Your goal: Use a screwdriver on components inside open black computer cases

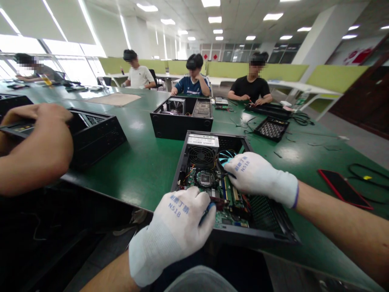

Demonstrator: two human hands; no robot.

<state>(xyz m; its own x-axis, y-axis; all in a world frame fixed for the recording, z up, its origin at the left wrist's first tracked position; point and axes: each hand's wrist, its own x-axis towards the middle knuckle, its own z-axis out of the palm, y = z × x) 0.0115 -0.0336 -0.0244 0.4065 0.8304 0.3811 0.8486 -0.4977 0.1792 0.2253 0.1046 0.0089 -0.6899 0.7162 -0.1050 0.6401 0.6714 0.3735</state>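
Observation:
In front of me an open black computer case point(261, 233) lies on the table. Its green motherboard point(225, 221) shows a bare processor socket point(206, 178). My right hand point(258, 174), in a white glove, has its fingers curled round the edge of a cooling fan point(226, 155) with light-blue blades, over the board's upper right. My left hand point(182, 219), gloved too, is bent over the case's near left side, thumb and fingers drawn together; anything between them is hidden. Beyond the socket sits the power supply point(203, 142) with its round grille.
Another open case point(182, 125) stands across the green table point(136, 162). At left, a co-worker's bare arm point(39, 142) reaches over a further case point(100, 138). A black drive cage point(272, 129), a red-edged black panel point(343, 188) and cables lie right. Several people sit opposite.

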